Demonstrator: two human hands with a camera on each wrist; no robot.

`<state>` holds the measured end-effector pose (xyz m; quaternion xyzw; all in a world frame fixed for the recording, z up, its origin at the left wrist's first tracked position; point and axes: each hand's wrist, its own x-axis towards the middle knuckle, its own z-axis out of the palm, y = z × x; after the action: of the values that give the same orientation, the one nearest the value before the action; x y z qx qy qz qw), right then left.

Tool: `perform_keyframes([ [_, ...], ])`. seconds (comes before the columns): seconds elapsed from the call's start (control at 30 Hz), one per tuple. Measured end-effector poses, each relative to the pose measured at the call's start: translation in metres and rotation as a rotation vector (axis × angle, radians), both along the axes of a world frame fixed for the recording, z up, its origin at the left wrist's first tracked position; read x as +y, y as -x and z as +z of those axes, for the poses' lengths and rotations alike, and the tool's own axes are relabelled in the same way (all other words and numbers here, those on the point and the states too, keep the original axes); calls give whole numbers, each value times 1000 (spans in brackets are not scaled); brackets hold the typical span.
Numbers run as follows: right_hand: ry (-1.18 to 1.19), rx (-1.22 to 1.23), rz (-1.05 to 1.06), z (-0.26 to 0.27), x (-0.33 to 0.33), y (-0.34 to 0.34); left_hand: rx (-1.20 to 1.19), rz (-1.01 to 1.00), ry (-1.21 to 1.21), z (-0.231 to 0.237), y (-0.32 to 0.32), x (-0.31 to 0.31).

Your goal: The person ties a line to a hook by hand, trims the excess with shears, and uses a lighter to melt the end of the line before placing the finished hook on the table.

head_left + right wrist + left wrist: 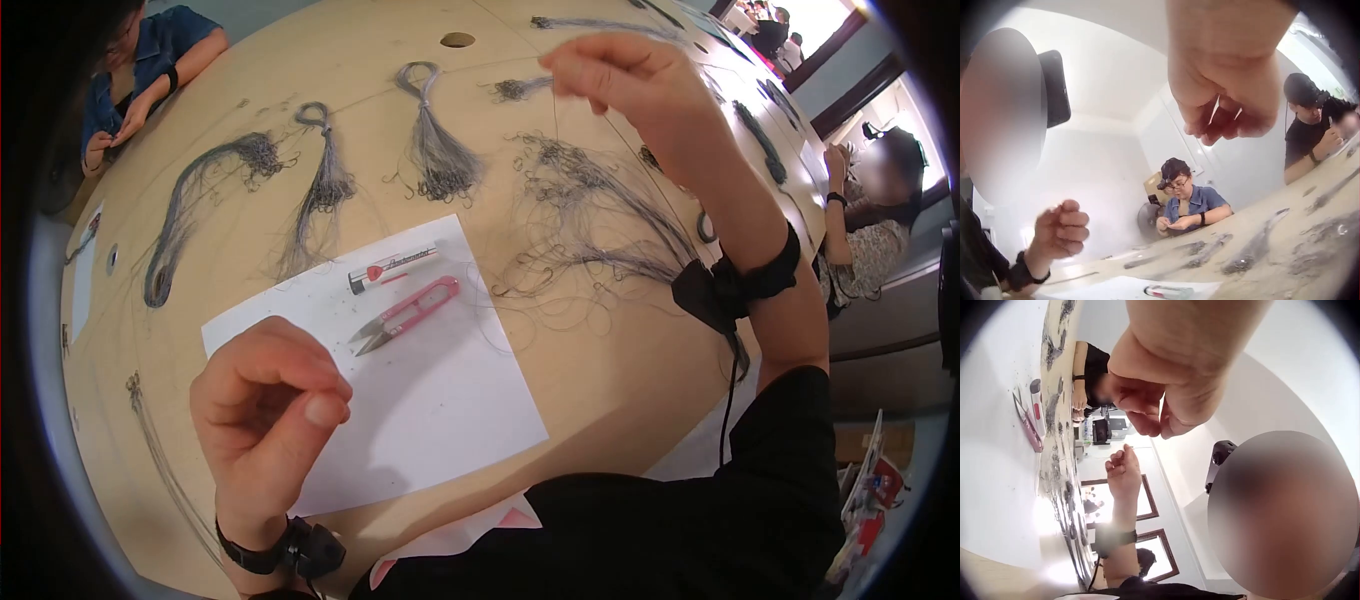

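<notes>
My left hand (270, 410) is raised over the near left part of the white paper (470, 400), its thumb tip pressed to the curled forefinger; I cannot tell what is between them. My right hand (625, 75) is lifted higher, at the far right, over bundles of hooked line. Its thumb and forefinger pinch a thin fishing line (556, 115), which hangs down from the fingertips. Pink-handled thread snips (410, 315) lie on the paper, blades towards my left hand. Beside them is a small clear tube (395, 268) with a red mark and a dark end.
Bundles of grey fishing line with hooks (440, 150) are spread across the wooden table (640, 400). A loose tangle (600, 255) lies below my right forearm. One person in a blue shirt (180, 45) sits at the far left, another person (865, 230) at the right.
</notes>
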<state>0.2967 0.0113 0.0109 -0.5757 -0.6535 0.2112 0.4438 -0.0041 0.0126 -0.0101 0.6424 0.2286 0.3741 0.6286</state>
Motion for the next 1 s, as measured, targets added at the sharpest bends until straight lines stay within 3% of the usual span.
perform_keyframes([
  [0.1, -188, 94, -53, 7, 9, 6, 27, -27, -32, -7, -3, 5],
  [0.17, -75, 447, -67, 19, 11, 11, 74, -57, 1, -8, -4, 7],
  [0.3, 12, 554, -67, 28, 15, 9, 129, -63, 75, -8, -13, 16],
  [0.37, 90, 328, 160, 28, 16, 6, 169, -32, 110, -10, -19, 18],
  [0.4, 89, 329, 160, 27, 15, 8, 170, -33, 109, -12, -23, 18],
  [0.47, 304, -79, 96, 25, 10, 20, 135, -87, 75, -15, -29, 18],
  [0.6, 351, -11, 32, 18, 1, 25, 167, -135, 53, -21, -29, 14],
  [0.63, 504, -161, 128, 11, 0, 23, 192, -136, 50, -23, -28, 13],
  [0.67, 509, -158, 119, 9, -5, 20, 216, -139, 44, -25, -29, 14],
  [0.73, 552, 101, 66, 13, -11, 21, 232, -142, 41, -30, -29, 17],
  [0.77, 594, 45, 65, 16, -13, 23, 258, -140, 44, -32, -27, 17],
  [0.9, 537, -176, 159, 18, -22, 33, 278, -152, 59, -38, -25, 18],
  [1.0, 473, 42, 175, 19, -30, 37, 332, -148, 30, -39, -23, 17],
])
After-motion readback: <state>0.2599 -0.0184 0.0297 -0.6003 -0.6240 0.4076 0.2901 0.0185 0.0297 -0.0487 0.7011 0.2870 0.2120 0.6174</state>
